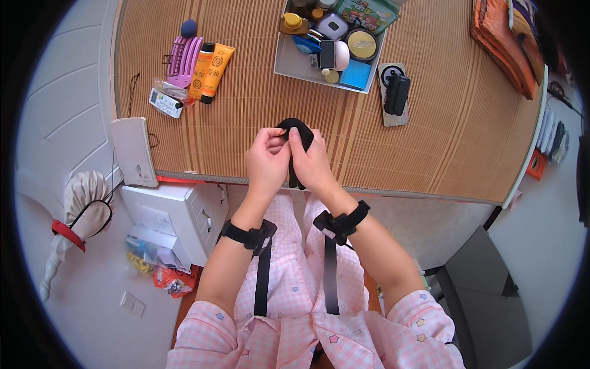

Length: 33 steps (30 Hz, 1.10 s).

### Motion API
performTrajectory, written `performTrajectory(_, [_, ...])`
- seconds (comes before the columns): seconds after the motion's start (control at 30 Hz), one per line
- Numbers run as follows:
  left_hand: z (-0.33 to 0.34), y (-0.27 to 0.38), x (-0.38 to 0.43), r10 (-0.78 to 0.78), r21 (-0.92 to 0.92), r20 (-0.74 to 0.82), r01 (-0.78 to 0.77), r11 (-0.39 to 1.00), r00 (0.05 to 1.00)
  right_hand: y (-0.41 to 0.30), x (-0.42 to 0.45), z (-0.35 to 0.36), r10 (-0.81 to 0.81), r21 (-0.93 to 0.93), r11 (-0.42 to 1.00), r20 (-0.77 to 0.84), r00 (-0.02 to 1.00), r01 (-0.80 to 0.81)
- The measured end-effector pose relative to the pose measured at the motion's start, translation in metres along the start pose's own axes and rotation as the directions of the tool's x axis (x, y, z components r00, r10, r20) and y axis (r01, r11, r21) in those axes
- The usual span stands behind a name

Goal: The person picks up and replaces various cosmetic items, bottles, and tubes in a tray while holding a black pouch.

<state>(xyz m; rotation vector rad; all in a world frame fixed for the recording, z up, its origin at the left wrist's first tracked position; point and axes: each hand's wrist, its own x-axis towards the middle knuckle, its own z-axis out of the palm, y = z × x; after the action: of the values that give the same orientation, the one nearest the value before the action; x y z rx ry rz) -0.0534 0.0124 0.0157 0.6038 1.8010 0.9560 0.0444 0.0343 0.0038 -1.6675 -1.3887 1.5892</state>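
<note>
A soft black fabric band (302, 133) is bunched between my two hands, just above the front part of the bamboo mat. My right hand (312, 159) grips it from the right, thumb laid over the front. On the other side, my left hand (267, 157) pinches its left edge with fingertips and thumb. Something tiny and orange shows by the left fingertips, too small to make out. Two narrow black ends (295, 177) hang below the hands at the mat's edge. Part of the band is hidden behind my fingers.
A bamboo mat (207, 143) covers the tabletop. Ahead stands a white box (295, 76) of cosmetics; a phone (392, 117) with a black case (397, 94) lies right of it. Orange tubes (216, 74), a purple comb-like rack (184, 60) and a remote (164, 102) lie left.
</note>
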Motion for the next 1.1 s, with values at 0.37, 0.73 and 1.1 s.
performTrajectory(0.37, [-0.032, 0.006, 0.011, -0.358, -0.374, 0.264, 0.437, 0.818, 0.896, -0.013, 0.007, 0.003, -0.242, -0.296, 0.919, 0.103, 0.965, 0.262])
performTrajectory(0.73, [-0.057, -0.008, 0.007, -0.26, -0.374, 0.201, 0.319, 0.871, 0.945, -0.014, 0.007, 0.038, 0.057, -0.267, 0.963, 0.114, 0.992, -0.025])
performTrajectory(1.1, [-0.111, -0.025, 0.014, -0.224, -0.399, 0.084, 0.239, 0.885, 0.971, -0.043, 0.023, 0.085, 0.128, -0.244, 0.969, 0.335, 0.934, -0.045])
